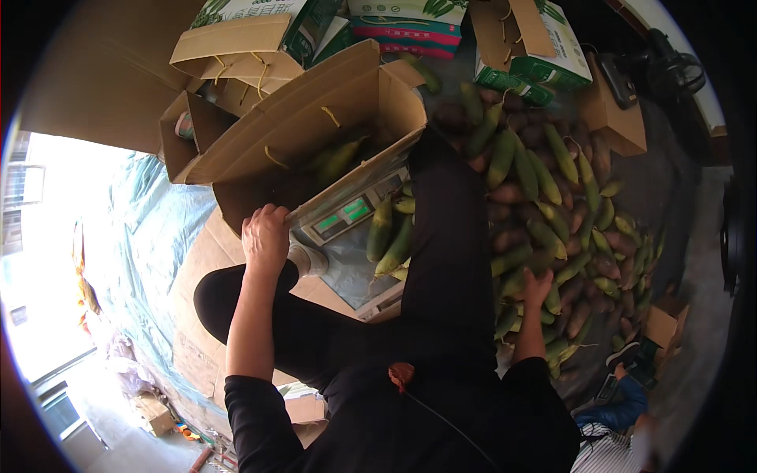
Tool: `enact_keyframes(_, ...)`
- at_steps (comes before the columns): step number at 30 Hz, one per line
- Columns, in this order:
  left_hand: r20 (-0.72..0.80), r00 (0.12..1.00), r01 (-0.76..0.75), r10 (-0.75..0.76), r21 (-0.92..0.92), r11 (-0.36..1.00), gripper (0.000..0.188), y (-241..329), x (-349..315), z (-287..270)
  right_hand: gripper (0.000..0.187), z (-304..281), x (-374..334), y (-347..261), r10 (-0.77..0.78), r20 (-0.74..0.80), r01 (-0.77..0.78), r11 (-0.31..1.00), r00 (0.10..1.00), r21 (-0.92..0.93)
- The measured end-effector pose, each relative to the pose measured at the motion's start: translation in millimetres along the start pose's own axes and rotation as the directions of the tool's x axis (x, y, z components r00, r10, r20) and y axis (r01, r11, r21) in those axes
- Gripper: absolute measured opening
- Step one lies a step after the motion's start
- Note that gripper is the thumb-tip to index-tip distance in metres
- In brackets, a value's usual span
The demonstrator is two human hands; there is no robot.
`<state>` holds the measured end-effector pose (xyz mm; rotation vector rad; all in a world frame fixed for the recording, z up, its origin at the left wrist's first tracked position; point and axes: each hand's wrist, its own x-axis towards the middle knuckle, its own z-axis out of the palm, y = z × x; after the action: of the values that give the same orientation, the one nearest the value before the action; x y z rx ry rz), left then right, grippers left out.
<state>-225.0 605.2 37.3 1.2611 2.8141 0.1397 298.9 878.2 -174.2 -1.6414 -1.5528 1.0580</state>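
- The left hand (264,236) is clamped on the near edge of an open cardboard box (315,134), its fingers curled over the rim.
- The box sits on a weighing scale (347,217) with a lit green display, and a few ears of green corn (335,158) lie inside it.
- The right hand (538,285) reaches into a big pile of corn (552,205) on the floor to the right; its fingers rest on an ear, but whether they grip it I cannot tell.
- More ears of corn (390,236) lie just beside the scale, between it and the person's dark trouser leg (445,236).
- Flattened cardboard (213,260) and a pale blue sheet (150,229) cover the floor on the left.
- Green and white printed cartons (410,20) stand at the far side.
- Another small brown box (619,118) sits far right of the pile.
- Another person's hand in a blue sleeve (623,398) shows at the near right.
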Motion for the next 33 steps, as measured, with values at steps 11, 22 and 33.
enact_keyframes(11, -0.003, 1.000, 0.024, -0.024, 0.003, 1.000, 0.009, -2, -3, -2, 0.052, 73, 30, -349, -0.612, 0.041, 0.449, 0.623, 0.790, 0.640)
enact_keyframes(22, 0.057, 0.998, 0.035, -0.037, 0.031, 0.999, 0.019, -6, 5, 7, 0.041, 228, -83, -480, -0.967, 0.110, 0.949, 0.247, 0.229, 0.194)
enact_keyframes(33, 0.018, 0.997, -0.070, 0.071, -0.056, 0.996, 0.020, -18, 5, 14, 0.015, 157, -4, -349, -0.817, 0.086, 0.776, 0.570, 0.570, 0.271)
